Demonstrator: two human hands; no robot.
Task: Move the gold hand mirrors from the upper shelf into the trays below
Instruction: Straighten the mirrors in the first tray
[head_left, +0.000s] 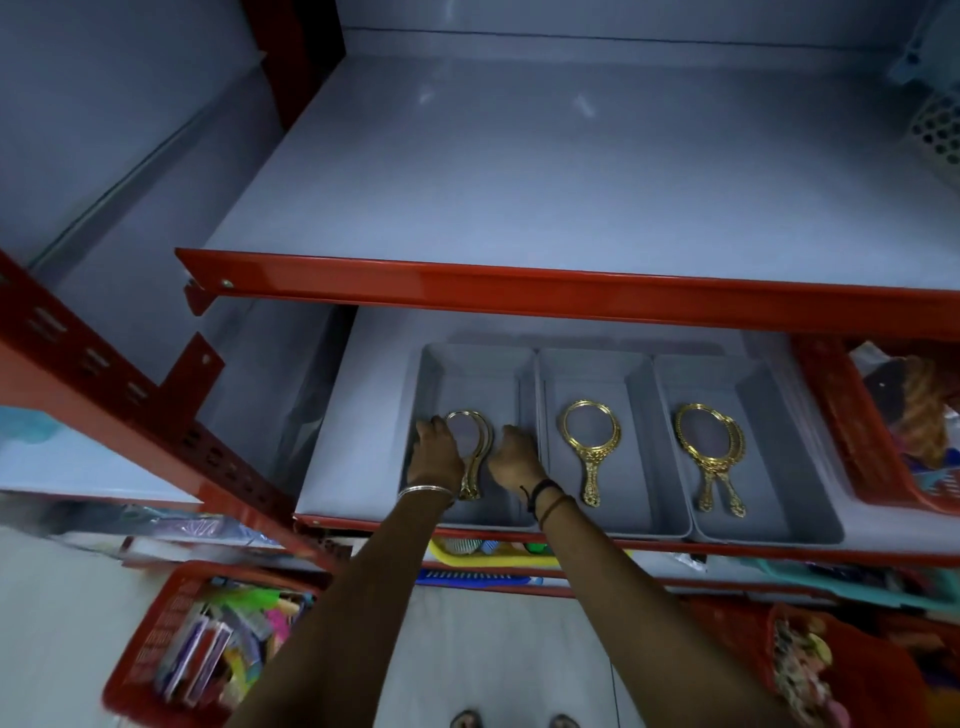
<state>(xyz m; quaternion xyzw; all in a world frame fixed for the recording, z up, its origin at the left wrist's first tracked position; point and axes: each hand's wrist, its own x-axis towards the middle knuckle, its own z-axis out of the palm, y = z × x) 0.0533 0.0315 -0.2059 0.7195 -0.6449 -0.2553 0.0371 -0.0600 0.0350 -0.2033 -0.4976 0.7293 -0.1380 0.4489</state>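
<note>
Three grey trays stand side by side on the lower shelf. The left tray (470, 366) holds a small stack of gold hand mirrors (475, 441), handles toward me. My left hand (434, 454) rests against the stack's left rim with its fingers on it. My right hand (514, 457) lies just right of the stack, fingers loosely bent, holding nothing. Another gold mirror stack (589, 441) lies in the middle tray (587, 366), and two overlapping gold mirrors (709, 447) lie in the right tray (779, 467). The upper shelf (545, 171) has no mirrors on it.
A red front rail (519, 286) of the upper shelf overhangs the trays. A red basket (857, 447) sits right of them, and a white perforated basket (935, 135) at the upper shelf's right end. Red baskets (156, 639) of goods stand on the floor below.
</note>
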